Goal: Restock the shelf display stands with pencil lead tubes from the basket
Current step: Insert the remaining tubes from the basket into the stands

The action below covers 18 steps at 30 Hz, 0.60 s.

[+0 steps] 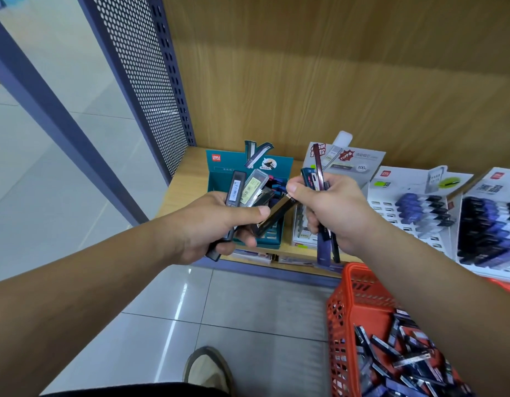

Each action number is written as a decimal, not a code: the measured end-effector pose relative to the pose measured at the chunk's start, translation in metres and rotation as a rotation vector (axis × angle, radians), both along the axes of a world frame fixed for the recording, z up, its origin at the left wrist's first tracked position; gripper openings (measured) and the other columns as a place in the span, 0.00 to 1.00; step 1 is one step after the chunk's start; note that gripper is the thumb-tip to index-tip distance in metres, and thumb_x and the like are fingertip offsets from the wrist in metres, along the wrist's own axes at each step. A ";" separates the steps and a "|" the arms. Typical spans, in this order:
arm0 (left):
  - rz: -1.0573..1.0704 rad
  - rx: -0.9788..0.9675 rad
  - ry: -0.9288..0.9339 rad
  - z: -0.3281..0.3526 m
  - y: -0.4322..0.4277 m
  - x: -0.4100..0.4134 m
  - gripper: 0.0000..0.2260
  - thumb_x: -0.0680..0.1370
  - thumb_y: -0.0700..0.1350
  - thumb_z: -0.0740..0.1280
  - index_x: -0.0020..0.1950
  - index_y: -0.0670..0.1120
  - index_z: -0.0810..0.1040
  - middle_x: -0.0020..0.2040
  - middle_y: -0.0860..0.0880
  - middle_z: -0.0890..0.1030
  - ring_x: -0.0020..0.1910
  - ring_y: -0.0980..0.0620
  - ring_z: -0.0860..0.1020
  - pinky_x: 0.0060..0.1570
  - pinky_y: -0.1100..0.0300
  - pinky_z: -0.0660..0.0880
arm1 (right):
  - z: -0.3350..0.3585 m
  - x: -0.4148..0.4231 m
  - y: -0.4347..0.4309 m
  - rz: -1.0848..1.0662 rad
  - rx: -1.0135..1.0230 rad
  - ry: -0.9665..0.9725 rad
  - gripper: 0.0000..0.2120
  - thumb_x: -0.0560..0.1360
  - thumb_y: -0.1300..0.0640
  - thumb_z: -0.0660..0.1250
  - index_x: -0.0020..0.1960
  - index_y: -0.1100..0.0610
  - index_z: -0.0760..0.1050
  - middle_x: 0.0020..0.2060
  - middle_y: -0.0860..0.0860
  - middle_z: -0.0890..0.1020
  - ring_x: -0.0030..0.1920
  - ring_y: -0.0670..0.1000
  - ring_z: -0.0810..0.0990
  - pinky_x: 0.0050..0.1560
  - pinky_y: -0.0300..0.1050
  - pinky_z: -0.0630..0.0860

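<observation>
1. Left hand (216, 224): at 8 o'clock of frame centre. Fingers and thumb clenched round a fan of lead tubes (249, 190), barcode labels facing up, free ends splayed toward 1 o'clock.
2. Right hand (334, 213): at 3 o'clock of the left hand, close beside it. Fingers wrapped round a bundle of lead tubes (319, 173), held near upright, ends sticking out above and below the fist. Thumb tip at the upper end of a single dark tube (279, 213).
3. Single dark tube: slanted between both hands, lower end tucked into the left hand's grasp beneath the thumb.
4. Teal display stand (219, 179): on the wooden shelf (185, 181), at 12 o'clock of the left hand, partly hidden behind the fan. Tubes visible inside.
5. Grey display stand (359, 164): just at 3 o'clock of the teal one, largely behind the right hand.
6. White display stand (391, 202): further toward 3 o'clock, with tilted rows of blue and dark tubes.
7. Red basket (342, 310): at 5 o'clock of frame, in front of the shelf edge, under the right forearm. Loose lead tubes (405, 365) heaped inside.
8. Perforated side panel (144, 67): at 11 o'clock, closing the shelf's end.
9. Tiled floor (233, 305): at 6 o'clock, with one shoe (208, 368) at the bottom edge.
</observation>
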<state>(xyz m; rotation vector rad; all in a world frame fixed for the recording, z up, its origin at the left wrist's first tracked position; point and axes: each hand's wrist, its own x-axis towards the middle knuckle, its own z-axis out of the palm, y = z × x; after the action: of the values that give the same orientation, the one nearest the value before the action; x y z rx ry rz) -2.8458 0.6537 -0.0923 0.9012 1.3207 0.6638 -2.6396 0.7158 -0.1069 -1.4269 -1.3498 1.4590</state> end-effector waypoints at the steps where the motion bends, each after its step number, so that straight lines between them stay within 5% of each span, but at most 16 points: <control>1: 0.001 -0.005 0.011 0.002 -0.001 0.002 0.11 0.79 0.49 0.73 0.55 0.44 0.78 0.36 0.43 0.80 0.23 0.54 0.72 0.27 0.62 0.55 | 0.001 -0.001 -0.002 0.001 0.007 0.000 0.06 0.78 0.55 0.74 0.52 0.58 0.82 0.22 0.46 0.73 0.25 0.53 0.67 0.29 0.45 0.69; 7: -0.015 -0.001 0.081 -0.001 0.001 -0.001 0.14 0.78 0.52 0.75 0.54 0.43 0.79 0.35 0.45 0.77 0.30 0.50 0.68 0.28 0.62 0.57 | -0.002 -0.008 -0.012 -0.025 0.075 -0.138 0.06 0.78 0.50 0.74 0.48 0.53 0.82 0.22 0.45 0.73 0.24 0.47 0.70 0.30 0.44 0.70; 13: -0.061 -0.053 0.198 0.003 -0.004 -0.013 0.14 0.79 0.54 0.73 0.43 0.47 0.73 0.29 0.46 0.73 0.23 0.52 0.63 0.25 0.64 0.58 | -0.009 -0.015 -0.017 -0.022 0.054 -0.164 0.06 0.77 0.52 0.75 0.45 0.54 0.82 0.25 0.46 0.75 0.23 0.46 0.69 0.29 0.42 0.69; 18: -0.009 -0.005 0.211 0.005 -0.007 -0.019 0.12 0.79 0.51 0.73 0.48 0.44 0.76 0.28 0.48 0.74 0.21 0.55 0.66 0.23 0.64 0.60 | -0.010 -0.018 -0.020 0.220 -0.125 -0.126 0.08 0.78 0.51 0.74 0.49 0.55 0.82 0.24 0.52 0.76 0.23 0.52 0.67 0.26 0.41 0.68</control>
<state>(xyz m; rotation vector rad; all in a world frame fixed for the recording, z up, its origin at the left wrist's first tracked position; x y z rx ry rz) -2.8644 0.6470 -0.0875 0.9934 1.5038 0.5693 -2.6572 0.6958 -0.1167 -1.5092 -1.5575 1.6423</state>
